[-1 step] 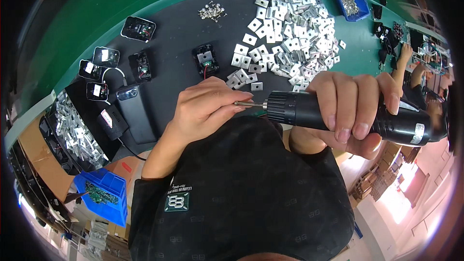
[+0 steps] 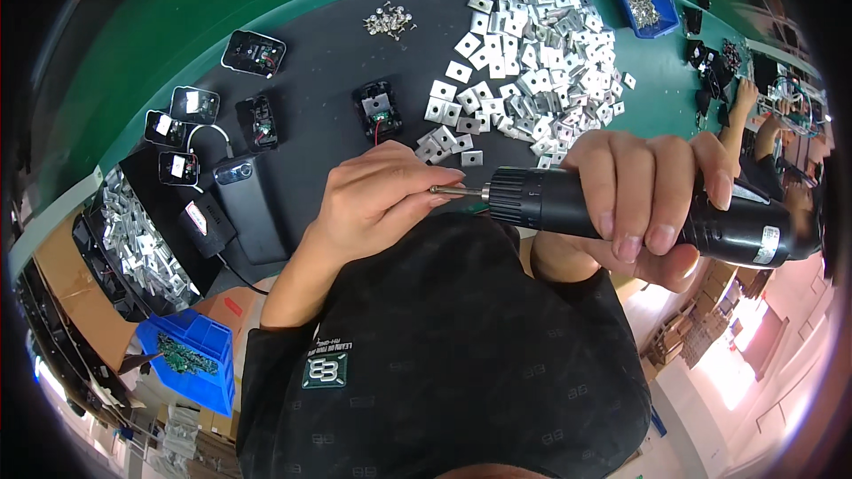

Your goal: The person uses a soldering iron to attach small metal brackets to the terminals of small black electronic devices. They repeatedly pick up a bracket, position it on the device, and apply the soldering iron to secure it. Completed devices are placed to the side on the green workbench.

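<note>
My right hand [image 2: 648, 200] is wrapped round a black electric screwdriver [image 2: 550, 200], held level and pointing left. Thumb and forefinger of my left hand [image 2: 377, 200] pinch the tip of its metal bit [image 2: 461, 191]; whether a screw sits there, the fingers hide. Just beyond my left hand, a black housing [image 2: 377, 109] with a metal plate, a small green board and a red wire lies on the dark mat. A large heap of silver metal plates with holes [image 2: 541, 62] spreads to the right of it. Farther back lies a small pile of screws [image 2: 389, 20].
More housings [image 2: 255, 53] sit at the left, by a black power bank [image 2: 248, 213] with a white cable. Beyond are a box of metal parts [image 2: 146, 248] and a blue bin of green boards [image 2: 186, 355]. A blue screw bin [image 2: 648, 4] and another person's arm [image 2: 738, 115] are at right.
</note>
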`<state>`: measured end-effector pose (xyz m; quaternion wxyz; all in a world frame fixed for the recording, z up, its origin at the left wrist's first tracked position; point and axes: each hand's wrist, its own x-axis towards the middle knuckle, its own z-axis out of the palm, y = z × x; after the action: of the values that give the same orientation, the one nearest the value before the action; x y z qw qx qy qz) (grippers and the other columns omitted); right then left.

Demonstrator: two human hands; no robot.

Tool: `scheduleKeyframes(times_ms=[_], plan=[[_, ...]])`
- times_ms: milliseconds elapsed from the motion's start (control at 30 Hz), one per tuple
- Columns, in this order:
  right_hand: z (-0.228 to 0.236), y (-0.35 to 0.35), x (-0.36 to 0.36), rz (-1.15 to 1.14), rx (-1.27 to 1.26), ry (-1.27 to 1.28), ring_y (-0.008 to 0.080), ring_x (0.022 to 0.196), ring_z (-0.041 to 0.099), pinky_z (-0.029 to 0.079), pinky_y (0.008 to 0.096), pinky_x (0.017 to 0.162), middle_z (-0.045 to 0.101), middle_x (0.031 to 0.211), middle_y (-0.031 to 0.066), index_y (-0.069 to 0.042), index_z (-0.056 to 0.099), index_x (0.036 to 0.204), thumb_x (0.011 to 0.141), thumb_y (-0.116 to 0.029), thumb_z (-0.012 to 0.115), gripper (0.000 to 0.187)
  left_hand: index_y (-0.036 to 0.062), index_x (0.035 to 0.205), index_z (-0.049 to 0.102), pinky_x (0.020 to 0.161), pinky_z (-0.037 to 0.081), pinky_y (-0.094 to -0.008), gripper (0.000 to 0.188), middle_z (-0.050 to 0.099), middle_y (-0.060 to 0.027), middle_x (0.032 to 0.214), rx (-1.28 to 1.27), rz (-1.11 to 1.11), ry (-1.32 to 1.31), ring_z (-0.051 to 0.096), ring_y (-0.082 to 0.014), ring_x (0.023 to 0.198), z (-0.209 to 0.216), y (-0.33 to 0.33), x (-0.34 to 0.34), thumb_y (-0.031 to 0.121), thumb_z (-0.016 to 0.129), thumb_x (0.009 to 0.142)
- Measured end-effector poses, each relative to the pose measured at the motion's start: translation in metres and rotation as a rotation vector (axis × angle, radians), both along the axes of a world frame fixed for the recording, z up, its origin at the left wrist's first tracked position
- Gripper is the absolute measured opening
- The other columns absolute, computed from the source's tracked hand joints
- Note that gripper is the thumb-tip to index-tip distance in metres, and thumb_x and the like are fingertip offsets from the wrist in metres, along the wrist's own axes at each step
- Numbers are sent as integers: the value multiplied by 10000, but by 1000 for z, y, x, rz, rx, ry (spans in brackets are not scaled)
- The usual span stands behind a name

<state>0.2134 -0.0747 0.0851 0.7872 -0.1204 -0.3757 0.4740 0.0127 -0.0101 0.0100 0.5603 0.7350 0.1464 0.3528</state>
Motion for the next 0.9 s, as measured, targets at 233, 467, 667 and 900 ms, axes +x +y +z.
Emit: scheduleKeyframes(times_ms=[233,467,667,900], plan=[[-16,12,-4,61,67,-45,145,638,592,458,276,581,591,824,23,-151,414,1182,842,-154,674,428,-52,916,682,631,477,-326,191,684,-121,763,25,-7,52,642,-231,650,-6,2,-7,-13,696,729],[-20,22,-8,100,6,-108,143,613,585,454,273,570,587,785,15,-144,393,1187,820,-165,688,472,-40,902,687,644,482,-326,185,690,-102,770,66,61,128,647,-221,651,-9,3,-14,-13,694,719],[-24,26,-13,83,-49,-117,153,592,571,448,280,553,578,768,13,-140,399,1179,820,-167,685,460,-16,950,684,704,496,-336,263,696,-98,832,88,85,215,661,-236,746,-9,7,-20,41,738,700],[-38,34,-26,-80,-200,-172,155,587,519,422,298,563,541,753,5,-139,408,1177,818,-196,694,463,37,1368,419,1007,363,-422,959,416,-160,1417,322,234,584,443,-328,1252,-15,19,-26,151,859,524]])
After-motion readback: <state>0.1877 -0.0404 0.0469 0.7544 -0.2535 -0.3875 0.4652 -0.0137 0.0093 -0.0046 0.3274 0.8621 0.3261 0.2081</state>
